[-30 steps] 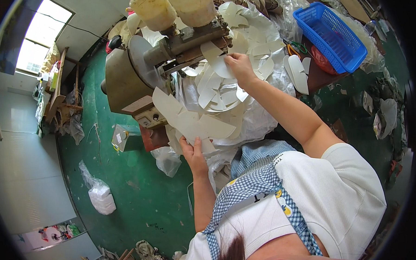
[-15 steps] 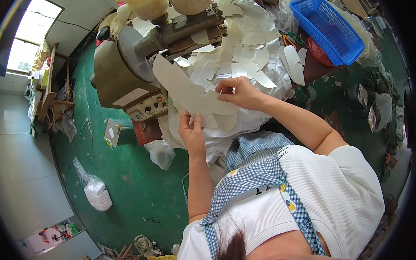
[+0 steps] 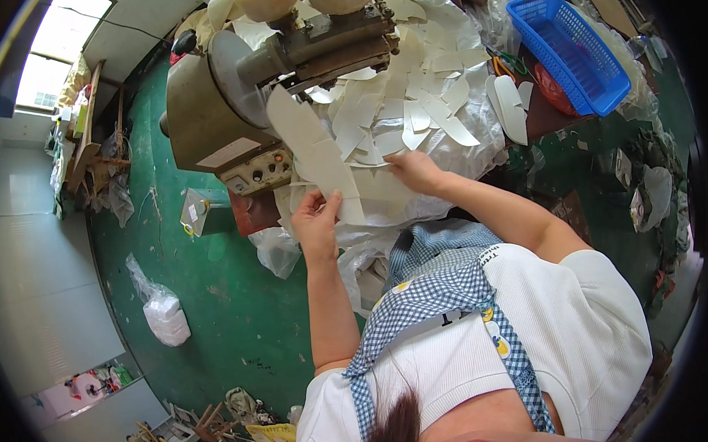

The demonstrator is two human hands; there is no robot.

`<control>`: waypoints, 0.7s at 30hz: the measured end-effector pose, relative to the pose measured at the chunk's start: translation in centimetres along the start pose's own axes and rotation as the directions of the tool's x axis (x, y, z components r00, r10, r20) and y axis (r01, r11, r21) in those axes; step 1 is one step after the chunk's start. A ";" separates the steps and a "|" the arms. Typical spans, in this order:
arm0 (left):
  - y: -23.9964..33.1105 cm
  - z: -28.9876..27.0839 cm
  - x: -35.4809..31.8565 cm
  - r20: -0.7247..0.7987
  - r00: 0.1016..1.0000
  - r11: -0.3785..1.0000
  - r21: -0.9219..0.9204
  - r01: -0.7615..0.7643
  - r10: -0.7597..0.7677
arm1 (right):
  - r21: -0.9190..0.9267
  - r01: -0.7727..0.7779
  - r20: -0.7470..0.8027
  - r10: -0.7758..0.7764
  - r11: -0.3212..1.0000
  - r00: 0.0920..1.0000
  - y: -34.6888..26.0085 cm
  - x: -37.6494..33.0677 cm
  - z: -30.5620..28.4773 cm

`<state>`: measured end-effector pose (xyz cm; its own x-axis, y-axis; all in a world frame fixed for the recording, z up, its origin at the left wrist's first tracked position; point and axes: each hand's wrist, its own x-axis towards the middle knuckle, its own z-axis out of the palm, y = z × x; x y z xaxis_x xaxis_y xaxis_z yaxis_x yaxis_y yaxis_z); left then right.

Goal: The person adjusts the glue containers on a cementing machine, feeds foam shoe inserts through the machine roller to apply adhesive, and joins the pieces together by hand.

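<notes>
My left hand (image 3: 316, 221) pinches the lower end of a long, off-white cut sheet piece (image 3: 317, 151) between thumb and fingers. The piece stands up at a slant, its narrow tip close under the machine's arm. To the right, my right hand (image 3: 417, 172) is closed, fingertips at the edge of a flat white cut piece (image 3: 371, 153) at the front of the pile. Beyond both hands, a heap of similar cut pieces (image 3: 443, 98) lies on white plastic sheeting (image 3: 478, 164).
An olive-green machine (image 3: 199, 109) with a round disc, knobs and two yellowish pots stands left of the pile. At the right are a blue plastic basket (image 3: 572, 53), scissors (image 3: 504, 66) and a few stacked pieces (image 3: 511, 107). A plastic-wrapped bundle (image 3: 166, 320) lies on the green floor.
My right hand has moved off the sheet in my left hand, down and slightly right, to the pile's front edge. My left hand still holds its long piece, which now appears narrower.
</notes>
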<state>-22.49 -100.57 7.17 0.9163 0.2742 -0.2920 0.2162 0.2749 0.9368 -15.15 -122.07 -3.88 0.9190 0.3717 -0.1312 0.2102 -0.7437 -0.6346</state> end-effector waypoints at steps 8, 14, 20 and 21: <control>-4.8 0.3 0.4 0.140 0.987 0.952 0.304 0.034 -0.079 | 0.627 -0.234 0.069 0.245 0.743 0.967 -4.7 4.6 -4.5; -6.3 1.0 1.0 0.168 0.971 0.970 0.203 0.133 -0.169 | 0.961 -0.185 0.165 0.110 0.205 0.980 1.1 6.1 -6.6; -12.8 -4.0 7.3 0.209 0.869 0.810 -0.314 0.495 -0.449 | 0.988 0.152 -0.143 0.369 0.006 0.918 6.8 6.2 -5.0; -14.6 -6.2 8.0 0.112 0.877 0.785 -0.404 0.470 -0.467 | 0.962 0.255 -0.275 0.371 0.101 0.887 8.5 6.7 -7.7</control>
<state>-20.42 -96.72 -10.01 0.7403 0.0089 -0.6722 0.4638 0.7170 0.5203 -4.62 -130.10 -4.30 0.9848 -0.0987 -0.1427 -0.0648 0.5538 -0.8301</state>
